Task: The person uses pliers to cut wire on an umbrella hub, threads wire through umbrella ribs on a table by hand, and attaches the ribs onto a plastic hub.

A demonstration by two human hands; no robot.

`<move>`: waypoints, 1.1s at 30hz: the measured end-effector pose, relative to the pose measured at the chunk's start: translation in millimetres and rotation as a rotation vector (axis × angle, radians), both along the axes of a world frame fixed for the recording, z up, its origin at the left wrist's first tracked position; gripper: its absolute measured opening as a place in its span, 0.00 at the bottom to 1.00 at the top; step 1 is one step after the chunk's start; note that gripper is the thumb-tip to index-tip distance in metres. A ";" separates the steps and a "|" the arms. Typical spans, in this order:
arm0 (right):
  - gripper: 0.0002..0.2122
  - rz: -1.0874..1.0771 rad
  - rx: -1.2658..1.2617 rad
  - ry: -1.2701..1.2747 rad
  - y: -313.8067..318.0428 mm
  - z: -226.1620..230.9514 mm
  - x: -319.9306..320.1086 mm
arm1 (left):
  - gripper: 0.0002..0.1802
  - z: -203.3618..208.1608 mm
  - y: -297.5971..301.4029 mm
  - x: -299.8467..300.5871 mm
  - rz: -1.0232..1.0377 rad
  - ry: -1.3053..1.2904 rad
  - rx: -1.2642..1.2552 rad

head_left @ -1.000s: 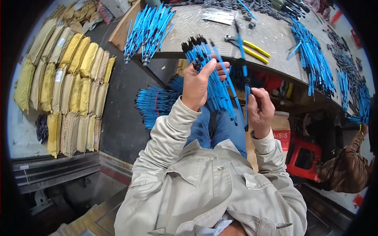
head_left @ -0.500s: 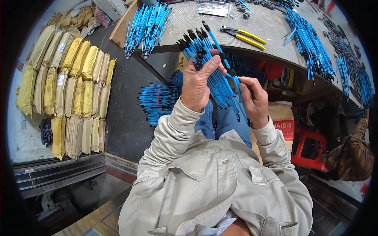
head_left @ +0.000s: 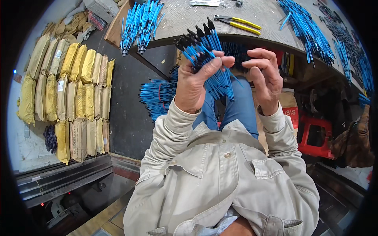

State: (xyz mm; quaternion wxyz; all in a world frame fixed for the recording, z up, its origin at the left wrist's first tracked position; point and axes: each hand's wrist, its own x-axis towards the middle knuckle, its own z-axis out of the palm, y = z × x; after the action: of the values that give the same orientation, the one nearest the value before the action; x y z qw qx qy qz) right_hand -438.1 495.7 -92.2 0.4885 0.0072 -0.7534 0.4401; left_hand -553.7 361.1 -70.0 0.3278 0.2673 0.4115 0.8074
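Note:
My left hand (head_left: 196,80) is closed round a bundle of thin blue rods with black tips (head_left: 218,84), held upright and a little tilted above my lap. The black ends fan out over the thumb, and the blue lengths run down below the fingers. To the right of the bundle, apart from it, my right hand (head_left: 265,76) is raised with its fingers curved and spread. I see nothing between its thumb and fingers. Beyond both hands, yellow-handled pincers (head_left: 238,24) lie on the table.
The table (head_left: 185,23) carries blue rod piles at left (head_left: 141,25) and right (head_left: 309,33). Below it lies a tied bundle of blue rods (head_left: 157,94). Yellow and tan sacks (head_left: 75,94) are stacked at left. A red plastic stool (head_left: 315,135) stands at right, near another person's brown sleeve (head_left: 354,141).
My right hand has come off the rod it touched and moved right and up. That rod now sits with the bundle in my left hand. The view has shifted slightly.

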 end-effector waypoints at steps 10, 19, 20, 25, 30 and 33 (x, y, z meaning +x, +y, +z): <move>0.06 -0.006 0.104 -0.062 4.5 11.8 -15.7 | 0.10 -24.2 16.2 5.7 -0.100 0.341 -0.245; 0.08 0.120 -0.241 -0.103 11.7 -17.8 -23.3 | 0.07 -39.9 34.3 -1.9 -0.185 0.268 -0.319; 0.08 0.138 -0.298 -0.095 12.7 -17.4 -23.8 | 0.07 -40.3 35.1 -2.9 -0.180 0.263 -0.319; 0.07 0.163 -0.244 -0.189 21.8 -12.7 -26.8 | 0.07 -45.4 38.5 -7.0 -0.258 0.330 -0.333; 0.09 0.123 -0.205 -0.194 25.6 -16.2 -31.5 | 0.05 -46.0 45.0 -2.9 -0.214 0.353 -0.316; 0.09 0.068 -0.162 -0.210 24.5 -13.9 -32.4 | 0.04 -49.1 44.1 -3.8 -0.180 0.361 -0.297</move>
State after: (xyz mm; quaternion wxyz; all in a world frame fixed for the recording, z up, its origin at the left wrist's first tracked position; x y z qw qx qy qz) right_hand -470.6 520.1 -106.1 0.3908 -0.0530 -0.7616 0.5142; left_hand -557.5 405.2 -119.1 0.3551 0.3918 0.5519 0.6449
